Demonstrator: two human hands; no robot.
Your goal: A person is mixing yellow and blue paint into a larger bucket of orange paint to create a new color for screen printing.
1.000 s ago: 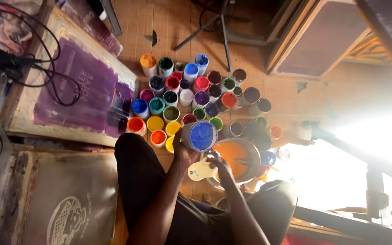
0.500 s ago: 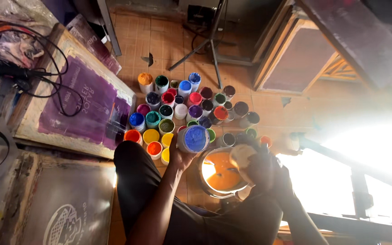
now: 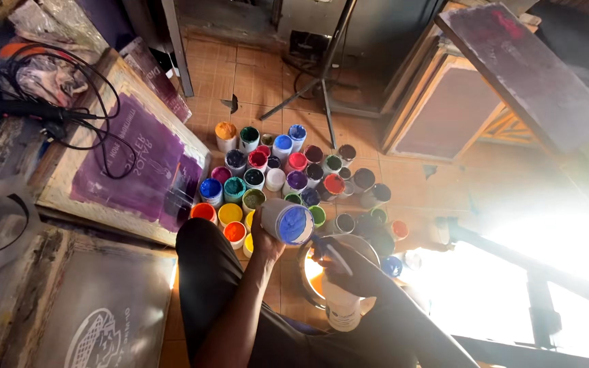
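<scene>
My left hand (image 3: 265, 240) grips a white plastic jar of blue paint (image 3: 288, 221), tilted on its side with the open mouth facing right. My right hand (image 3: 346, 268) holds a white spray bottle (image 3: 339, 303) with a blue trigger head, its nozzle pointing at the jar's mouth. Both hands hover above a round container with orange paint (image 3: 310, 271) on the tiled floor. My dark-trousered left leg (image 3: 206, 279) runs below the jar.
Several small open pots of coloured paint (image 3: 288, 174) stand clustered on the floor ahead. A printing screen stained purple (image 3: 134, 170) lies left with black cables (image 3: 63, 109) on it. Another screen with a round design (image 3: 97, 313) is lower left. Framed screens (image 3: 458, 102) lean at right; a tripod leg (image 3: 322, 88) stands behind.
My right hand let go of the lid-like piece over the orange container and now holds a spray bottle aimed at the blue jar. The jar stays raised in my left hand.
</scene>
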